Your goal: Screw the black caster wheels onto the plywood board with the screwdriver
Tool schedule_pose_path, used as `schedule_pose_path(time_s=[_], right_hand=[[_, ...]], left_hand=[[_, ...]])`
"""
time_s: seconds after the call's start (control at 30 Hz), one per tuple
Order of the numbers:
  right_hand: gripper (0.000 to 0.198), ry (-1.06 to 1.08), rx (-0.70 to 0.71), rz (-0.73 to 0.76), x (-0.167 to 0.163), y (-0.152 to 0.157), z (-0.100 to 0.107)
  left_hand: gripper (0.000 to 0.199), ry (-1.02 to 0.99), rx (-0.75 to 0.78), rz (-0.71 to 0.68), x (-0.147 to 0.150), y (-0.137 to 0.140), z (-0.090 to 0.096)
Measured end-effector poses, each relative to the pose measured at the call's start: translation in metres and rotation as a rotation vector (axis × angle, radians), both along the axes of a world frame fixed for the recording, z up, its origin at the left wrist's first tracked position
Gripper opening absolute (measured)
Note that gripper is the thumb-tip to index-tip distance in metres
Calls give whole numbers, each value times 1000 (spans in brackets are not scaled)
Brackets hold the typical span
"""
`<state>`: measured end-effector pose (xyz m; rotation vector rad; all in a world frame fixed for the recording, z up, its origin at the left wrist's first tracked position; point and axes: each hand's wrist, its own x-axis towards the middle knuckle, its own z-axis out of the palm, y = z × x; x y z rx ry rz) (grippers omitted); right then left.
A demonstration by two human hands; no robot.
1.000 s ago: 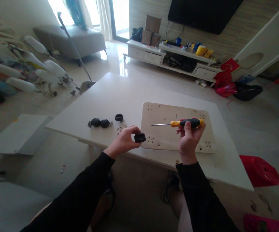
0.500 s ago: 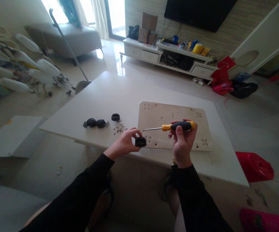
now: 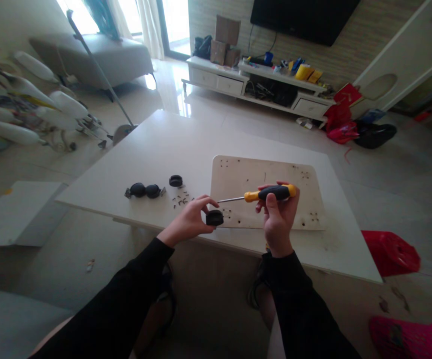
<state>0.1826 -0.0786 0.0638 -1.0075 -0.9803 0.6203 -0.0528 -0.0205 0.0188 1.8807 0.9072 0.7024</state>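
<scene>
My left hand point(image 3: 188, 219) is closed on a black caster wheel point(image 3: 214, 218) near the front edge of the table. In my right hand point(image 3: 279, 219) is a screwdriver point(image 3: 270, 193) with a yellow and black handle, its shaft pointing left. The screwdriver's tip lies close to my left fingertips, just above the caster; whether it touches cannot be made out. Beneath both hands lies a pale board point(image 3: 253, 172) with small holes grouped near its corners. Several loose screws point(image 3: 180, 200) are scattered left of it, beside another caster point(image 3: 176, 180) and a pair of casters point(image 3: 145, 190).
The white table point(image 3: 156, 149) has its near edge right before my legs. A red plastic stool point(image 3: 390, 253) stands on the floor at the right, and a pink basket point(image 3: 412, 339) is below it. A white box point(image 3: 21, 212) sits to the left.
The screwdriver and both hands stay in nearly the same pose, with the tip slightly nearer my left fingertips. The whole view has shifted a little.
</scene>
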Motion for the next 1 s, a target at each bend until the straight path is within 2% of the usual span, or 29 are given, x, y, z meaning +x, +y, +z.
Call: schedule_pose_path(time_s=[0.5, 1.0], right_hand=[[52, 197, -40, -127, 10, 10, -3], [57, 264, -48, -132, 12, 12, -3]], left_hand=[[51, -58, 18, -9, -2, 3, 5], [48, -75, 60, -34, -4, 3, 5]])
